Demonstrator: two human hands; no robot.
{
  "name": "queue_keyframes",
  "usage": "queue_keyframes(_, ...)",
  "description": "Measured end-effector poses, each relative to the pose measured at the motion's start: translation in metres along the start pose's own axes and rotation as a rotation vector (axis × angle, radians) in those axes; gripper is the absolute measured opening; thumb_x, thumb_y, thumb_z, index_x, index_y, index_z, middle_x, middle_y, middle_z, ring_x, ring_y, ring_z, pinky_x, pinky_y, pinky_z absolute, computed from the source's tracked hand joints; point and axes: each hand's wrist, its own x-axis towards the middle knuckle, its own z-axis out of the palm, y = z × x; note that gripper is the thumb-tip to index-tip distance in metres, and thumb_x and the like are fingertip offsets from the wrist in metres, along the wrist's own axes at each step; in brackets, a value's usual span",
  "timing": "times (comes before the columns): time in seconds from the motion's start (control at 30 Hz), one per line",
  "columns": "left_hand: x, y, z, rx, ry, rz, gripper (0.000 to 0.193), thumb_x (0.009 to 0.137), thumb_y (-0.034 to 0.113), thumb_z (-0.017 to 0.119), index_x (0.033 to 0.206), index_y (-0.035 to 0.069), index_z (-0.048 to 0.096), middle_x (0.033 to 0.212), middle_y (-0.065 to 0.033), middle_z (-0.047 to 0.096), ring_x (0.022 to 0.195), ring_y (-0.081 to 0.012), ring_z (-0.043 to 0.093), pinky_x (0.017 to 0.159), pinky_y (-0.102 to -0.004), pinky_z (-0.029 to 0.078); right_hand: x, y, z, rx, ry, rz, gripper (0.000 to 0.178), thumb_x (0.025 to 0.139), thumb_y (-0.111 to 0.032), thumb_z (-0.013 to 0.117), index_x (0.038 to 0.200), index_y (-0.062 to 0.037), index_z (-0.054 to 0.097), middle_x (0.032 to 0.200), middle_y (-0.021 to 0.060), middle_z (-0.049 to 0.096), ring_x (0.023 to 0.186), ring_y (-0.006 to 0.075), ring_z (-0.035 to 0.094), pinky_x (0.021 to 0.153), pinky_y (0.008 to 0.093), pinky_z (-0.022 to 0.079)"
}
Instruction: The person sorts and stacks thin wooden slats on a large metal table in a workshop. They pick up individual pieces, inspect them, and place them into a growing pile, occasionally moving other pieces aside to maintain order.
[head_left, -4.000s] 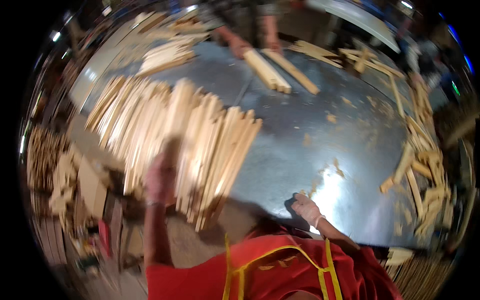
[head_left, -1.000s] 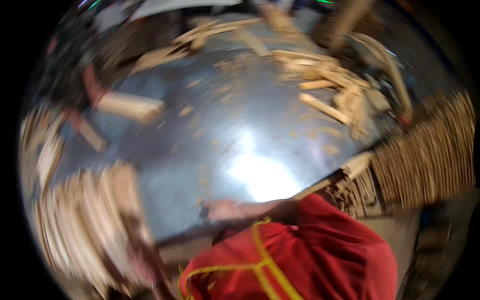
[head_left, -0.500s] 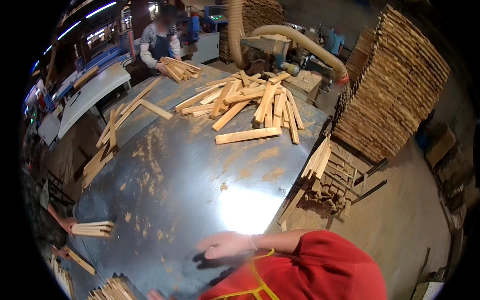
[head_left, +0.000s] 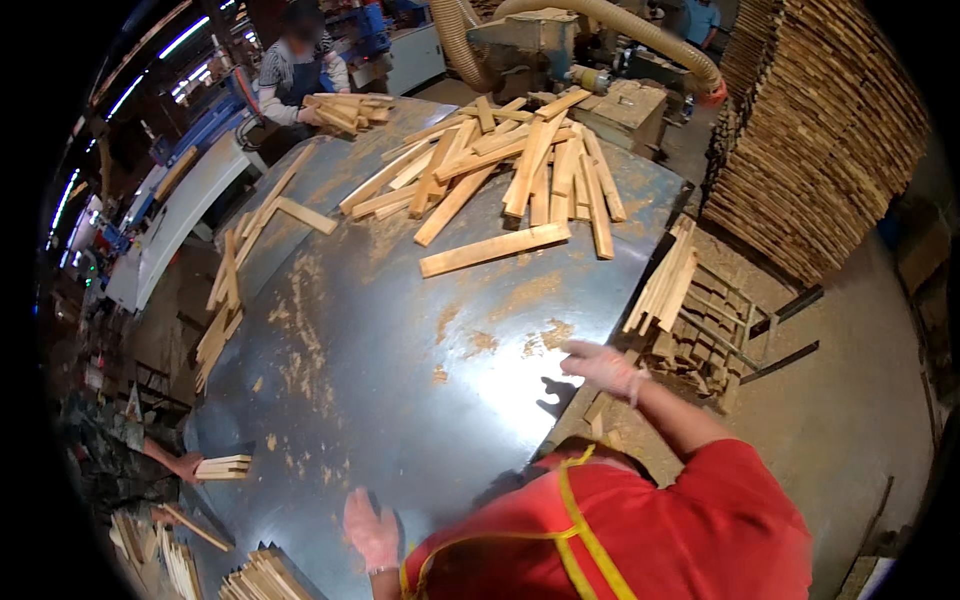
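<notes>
My left hand (head_left: 371, 530), in a thin pale glove, is above or on the near part of the metal table (head_left: 350, 380), fingers stretched and nothing in it. My right hand (head_left: 602, 368), gloved too, is over the table's right edge with its fingers extended toward the left, also holding nothing; its shadow falls on the bright glare. Farther off, a loose pile of wooden slats (head_left: 500, 170) covers the far part of the table. One single slat (head_left: 495, 250) lies crosswise at the pile's near side.
A co-worker's hand (head_left: 186, 466) grips several slats at the left edge. Another person (head_left: 300, 75) holds slats at the far end. Bundled slats (head_left: 262, 578) stand near left. On the right are a slat bundle (head_left: 665, 280), a rack (head_left: 735, 310) and a tall wood stack (head_left: 820, 140).
My right hand has swung to the right and away from me, to the table's edge. My left hand has come farther into view. The whole view has shifted; the pile looks unchanged.
</notes>
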Motion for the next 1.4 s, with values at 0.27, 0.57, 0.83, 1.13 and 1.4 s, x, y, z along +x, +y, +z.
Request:
queue_keyframes(0.27, 0.183, 0.085, 0.008, -0.068, -0.032, 0.273, 0.049, 0.081, 0.016, 0.071, 0.128, 0.005, 0.062, 0.126, -0.0186, 0.065, 0.12, -0.0408, 0.06, 0.104, -0.053, 0.047, 0.067, -0.061, -0.158, 0.165, 0.267, -0.066, 0.082, 0.093, -0.039, 0.081, 0.155, 0.0035, 0.047, 0.15, 0.0271, 0.058, 0.138, 0.0356, 0.057, 0.116, 0.0434, 0.048)
queue_keyframes(0.57, 0.419, 0.203, 0.043, 0.144, -0.191, 0.474, 0.047, 0.083, 0.02, 0.07, 0.128, 0.009, 0.061, 0.125, -0.0124, 0.064, 0.123, -0.0342, 0.059, 0.107, -0.0517, 0.044, 0.387, -0.186, -0.346, -1.18, 0.609, -0.221, 0.069, 0.095, -0.023, 0.067, 0.159, -0.0136, 0.044, 0.154, 0.0187, 0.056, 0.134, 0.0372, 0.061, 0.113, 0.0451, 0.049)
queue_keyframes(0.83, 0.613, 0.334, 0.087, 0.151, -0.395, 0.575, 0.058, 0.085, 0.023, 0.074, 0.14, 0.011, 0.056, 0.137, -0.0129, 0.059, 0.131, -0.034, 0.056, 0.113, -0.0511, 0.042, 0.631, -0.222, -0.426, -1.592, 0.495, -0.208, 0.063, 0.098, -0.005, 0.059, 0.158, -0.0208, 0.045, 0.159, 0.0102, 0.051, 0.142, 0.036, 0.053, 0.114, 0.0458, 0.048)
queue_keyframes(1.13, 0.801, 0.345, 0.163, 0.065, -0.398, 0.422, 0.051, 0.09, 0.025, 0.071, 0.137, 0.009, 0.059, 0.134, -0.016, 0.062, 0.127, -0.0378, 0.058, 0.109, -0.05, 0.046, 0.614, -0.29, -0.334, -1.53, -0.424, -0.776, 0.084, 0.061, -0.055, 0.09, 0.132, -0.0162, 0.066, 0.125, 0.0071, 0.068, 0.123, 0.0321, 0.061, 0.115, 0.0447, 0.041)
queue_keyframes(1.4, 0.979, 0.296, 0.299, 0.274, -0.127, 0.147, 0.08, 0.094, 0.069, 0.055, 0.146, 0.008, 0.059, 0.15, -0.0208, 0.056, 0.138, -0.0379, 0.053, 0.116, -0.047, 0.044, 0.837, -0.267, -0.424, -0.556, 0.198, -0.191, 0.108, 0.089, -0.057, 0.082, 0.165, -0.0003, 0.032, 0.165, 0.0198, 0.043, 0.151, 0.0294, 0.044, 0.122, 0.0399, 0.037)
